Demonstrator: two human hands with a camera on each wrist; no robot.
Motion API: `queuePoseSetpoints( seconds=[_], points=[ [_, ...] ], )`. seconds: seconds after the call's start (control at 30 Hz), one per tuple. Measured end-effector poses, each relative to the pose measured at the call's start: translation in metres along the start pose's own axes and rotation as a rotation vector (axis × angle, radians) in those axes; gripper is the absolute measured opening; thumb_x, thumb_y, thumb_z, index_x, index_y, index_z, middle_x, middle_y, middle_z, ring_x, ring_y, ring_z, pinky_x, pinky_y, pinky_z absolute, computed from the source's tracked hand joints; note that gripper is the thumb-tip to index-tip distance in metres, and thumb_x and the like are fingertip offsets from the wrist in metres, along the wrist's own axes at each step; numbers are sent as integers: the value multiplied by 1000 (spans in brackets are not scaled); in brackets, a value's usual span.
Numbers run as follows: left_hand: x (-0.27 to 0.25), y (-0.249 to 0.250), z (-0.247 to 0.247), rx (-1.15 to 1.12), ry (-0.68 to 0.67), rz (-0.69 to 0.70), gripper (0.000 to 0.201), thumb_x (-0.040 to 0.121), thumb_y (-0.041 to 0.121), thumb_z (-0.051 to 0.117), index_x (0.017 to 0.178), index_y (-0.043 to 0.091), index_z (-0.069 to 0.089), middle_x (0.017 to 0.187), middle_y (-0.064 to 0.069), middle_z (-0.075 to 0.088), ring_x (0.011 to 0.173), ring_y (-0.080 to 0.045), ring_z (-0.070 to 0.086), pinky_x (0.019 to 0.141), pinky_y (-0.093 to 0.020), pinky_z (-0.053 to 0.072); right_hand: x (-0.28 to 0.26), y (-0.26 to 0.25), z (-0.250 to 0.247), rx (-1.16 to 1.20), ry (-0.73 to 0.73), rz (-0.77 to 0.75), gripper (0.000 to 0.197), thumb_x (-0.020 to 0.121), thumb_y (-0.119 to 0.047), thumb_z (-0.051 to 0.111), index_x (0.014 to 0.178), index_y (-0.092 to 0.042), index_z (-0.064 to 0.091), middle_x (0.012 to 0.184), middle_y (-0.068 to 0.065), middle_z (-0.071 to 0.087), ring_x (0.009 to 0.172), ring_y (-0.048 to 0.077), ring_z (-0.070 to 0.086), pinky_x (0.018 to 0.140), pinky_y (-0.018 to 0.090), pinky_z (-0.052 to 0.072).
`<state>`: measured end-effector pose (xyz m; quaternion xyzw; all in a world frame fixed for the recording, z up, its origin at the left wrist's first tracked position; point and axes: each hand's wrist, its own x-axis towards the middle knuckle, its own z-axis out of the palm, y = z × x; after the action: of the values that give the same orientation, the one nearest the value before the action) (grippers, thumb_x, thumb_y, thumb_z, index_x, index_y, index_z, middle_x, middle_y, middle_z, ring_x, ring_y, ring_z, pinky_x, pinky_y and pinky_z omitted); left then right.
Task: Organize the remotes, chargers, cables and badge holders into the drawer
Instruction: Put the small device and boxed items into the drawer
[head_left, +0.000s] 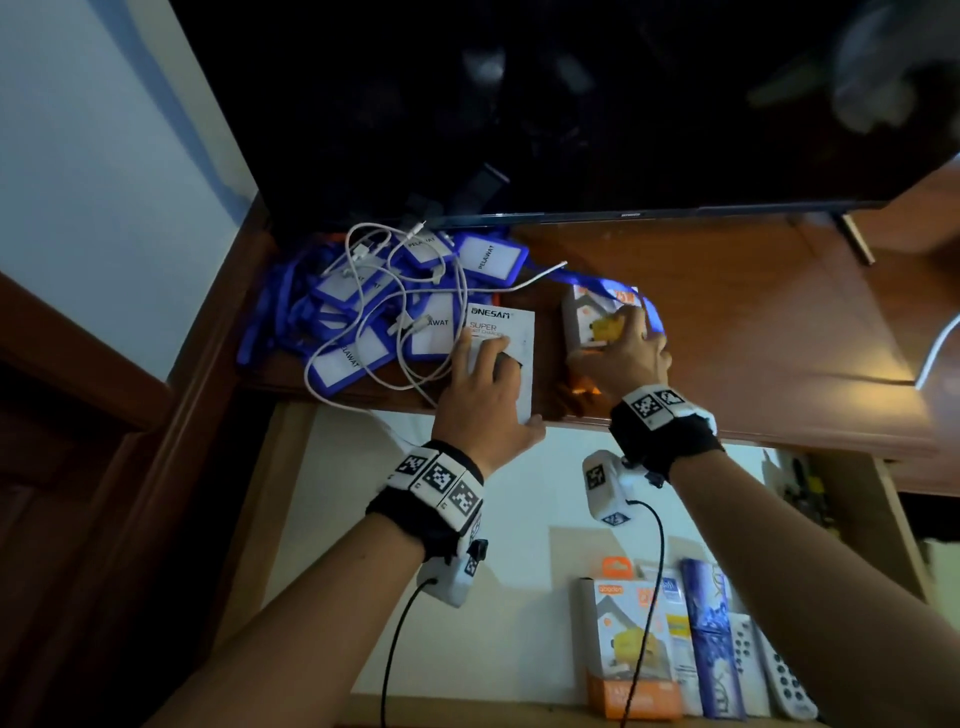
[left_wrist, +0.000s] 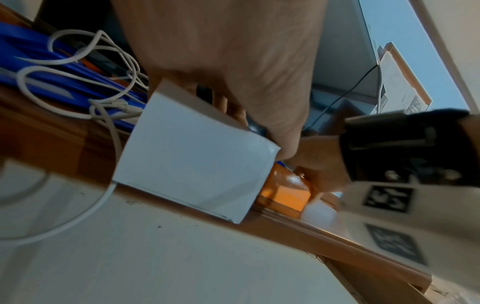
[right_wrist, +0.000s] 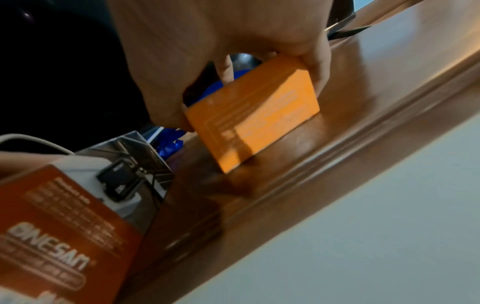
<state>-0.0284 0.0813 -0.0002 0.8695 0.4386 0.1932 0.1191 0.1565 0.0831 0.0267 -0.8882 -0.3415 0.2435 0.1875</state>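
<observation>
Both grips are locked on boxes from the head cam: left hand (head_left: 480, 400) on the white charger box (head_left: 506, 353), right hand (head_left: 626, 353) on the orange charger box (head_left: 597, 317), both on the surface above the drawer (head_left: 441, 545). Left wrist cam: white cables (left_wrist: 103, 115) touch my box (left_wrist: 192, 156), could snag. Right wrist cam: orange box (right_wrist: 254, 115) sits tilted near the edge, open drawer floor below, so I've got room.

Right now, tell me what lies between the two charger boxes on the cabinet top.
Bare wood: in the head view, a dark strip of cabinet top separates the white ONESAM box from the orange box.

Home: television (head_left: 571, 104) on wooden cabinet (head_left: 727, 312)
</observation>
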Motion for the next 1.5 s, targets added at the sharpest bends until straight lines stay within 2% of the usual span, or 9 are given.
queuePoseSetpoints(
  seconds=[0.17,0.3,0.43,0.53,0.73,0.97,1.13,1.27,1.5],
  points=[
    [-2,2,-3,-31,-17,-72,47,64,40,72,92,6,56,131,-12,49,137,-39,25,115,-47,22,-31,38,-7,49,11,-86,80,56,-47,70,128,-43,37,145,14,22,125,44,39,104,43,38],
    [-3,6,-4,-51,-75,-123,46,66,42,70,94,10,54,137,-6,43,141,-37,17,109,-45,31,-53,68,-13,244,-9,-151,89,48,-46,70,133,-32,45,150,14,17,132,30,34,101,32,39],
    [-2,9,-11,-120,-131,-172,39,67,39,73,84,19,43,140,1,36,144,-28,10,102,-41,38,-75,93,-18,667,-105,-111,72,50,-31,70,120,-18,56,108,9,59,89,19,61,73,28,55],
    [-13,17,-13,-218,-145,-157,38,64,33,77,81,19,46,138,3,37,140,-22,19,95,-35,43,-95,112,-20,911,-245,7,68,51,-30,68,117,-16,58,91,10,62,67,17,60,55,28,49],
    [-66,57,-4,-355,105,-143,31,59,31,74,80,20,54,135,0,40,126,-14,38,77,-24,46,-137,152,-9,1098,-361,155,48,63,-24,58,111,-15,54,76,5,61,60,14,58,51,27,46],
    [-126,63,14,-363,91,-263,35,61,35,73,87,25,51,134,-3,38,127,-24,42,79,-35,56,-157,170,18,801,-542,195,71,60,-38,63,127,-29,39,104,12,56,83,23,57,67,33,46],
    [-161,51,31,-357,43,-416,35,60,33,73,88,25,54,128,2,42,119,-23,47,85,-37,53,-151,161,51,353,-434,32,91,49,-58,73,127,-28,37,114,12,57,100,30,60,87,48,52],
    [-177,48,41,-292,-32,-578,35,63,32,76,92,25,57,127,4,41,116,-21,45,84,-28,45,-156,151,70,-81,-356,-113,90,64,-54,74,135,-18,32,122,20,46,117,38,44,99,43,39],
    [-180,48,47,-222,-242,-626,52,66,36,79,110,25,52,137,2,28,126,-24,30,86,-29,43,-154,146,72,-295,-420,-199,75,75,-50,67,134,-16,36,128,17,42,121,39,39,98,43,36]
  ],
)
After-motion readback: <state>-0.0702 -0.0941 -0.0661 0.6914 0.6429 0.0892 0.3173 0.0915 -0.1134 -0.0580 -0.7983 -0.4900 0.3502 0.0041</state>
